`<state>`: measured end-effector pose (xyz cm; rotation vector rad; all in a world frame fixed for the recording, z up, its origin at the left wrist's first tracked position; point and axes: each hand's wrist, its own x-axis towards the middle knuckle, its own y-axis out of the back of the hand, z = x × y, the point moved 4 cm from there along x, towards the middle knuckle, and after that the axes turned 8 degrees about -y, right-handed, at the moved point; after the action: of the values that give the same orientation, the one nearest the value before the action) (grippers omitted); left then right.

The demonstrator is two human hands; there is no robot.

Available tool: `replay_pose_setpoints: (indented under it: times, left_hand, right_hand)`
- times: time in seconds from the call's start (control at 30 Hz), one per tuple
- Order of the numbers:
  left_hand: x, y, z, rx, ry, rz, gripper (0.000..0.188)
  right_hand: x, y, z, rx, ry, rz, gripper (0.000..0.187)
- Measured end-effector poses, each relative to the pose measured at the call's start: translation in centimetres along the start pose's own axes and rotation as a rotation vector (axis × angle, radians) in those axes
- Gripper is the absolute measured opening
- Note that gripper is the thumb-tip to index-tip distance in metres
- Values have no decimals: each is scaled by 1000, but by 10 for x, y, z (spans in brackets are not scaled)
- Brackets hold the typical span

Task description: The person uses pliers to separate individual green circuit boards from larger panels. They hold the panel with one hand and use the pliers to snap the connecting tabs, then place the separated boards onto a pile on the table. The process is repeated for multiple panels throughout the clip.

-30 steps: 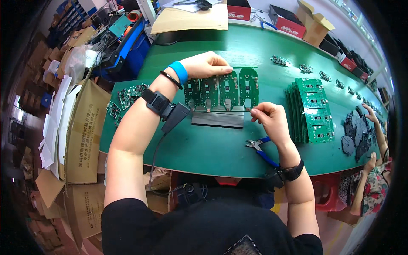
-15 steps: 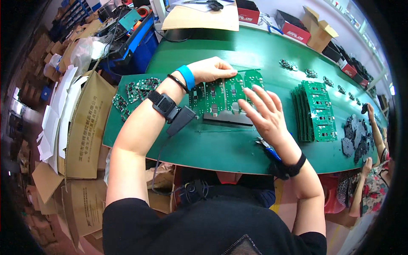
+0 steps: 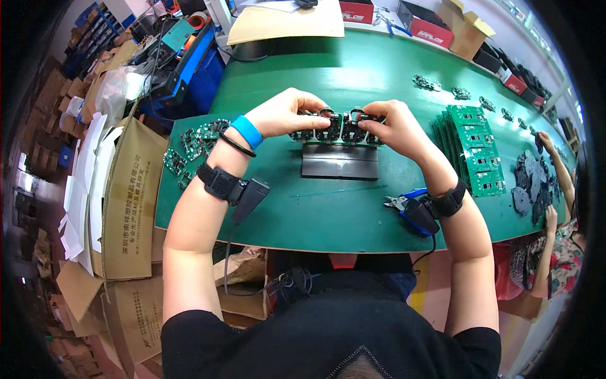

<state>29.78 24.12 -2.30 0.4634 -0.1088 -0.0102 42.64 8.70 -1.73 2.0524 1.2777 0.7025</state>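
A: Since the earlier frame, the bare right hand [image 3: 399, 128] is moved from spread fingers to the long green circuit-board panel with small dark parts [image 3: 325, 135], and the panel now looks tilted flatter.

B: How is each grip?

A: Both are narrow. The bare left hand [image 3: 293, 112] pinches the left part of the panel, and the right hand pinches the right part. The panel is just behind the dark, smooth rectangular block [image 3: 339, 167]; I cannot tell if they touch.

B: What could go wrong?

A: In my judgement, unequal pressure could bend the panel or crack it at a wrong place. Fingertips pressing on the small parts could loosen one.

B: And on the green worktop [image 3: 271, 218]?

A: The thin green strip [image 3: 338, 191] lies before the block. The blue-handled metal cutters [image 3: 397, 201] lie beneath the black wrist device [image 3: 421, 216] in this view; a low arm movement could catch them.
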Motion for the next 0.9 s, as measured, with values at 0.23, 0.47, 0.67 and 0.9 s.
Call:
replay_pose_setpoints:
  times: [0.23, 0.47, 0.67, 0.9]
  left_hand:
    - [-2, -4, -4, 4, 4, 42, 27]
    - [13, 3, -23, 41, -36, 136, 28]
    - [43, 18, -65, 23, 150, 99, 29]
    - [42, 36, -79, -232, 232, 205, 24]
  right_hand:
    - [-5, -5, -1, 13, 5, 11, 18]
    - [-1, -12, 3, -240, 150, 307, 27]
    - [43, -25, 44, -277, -24, 222, 27]
    - [61, -32, 70, -85, -217, 69, 28]
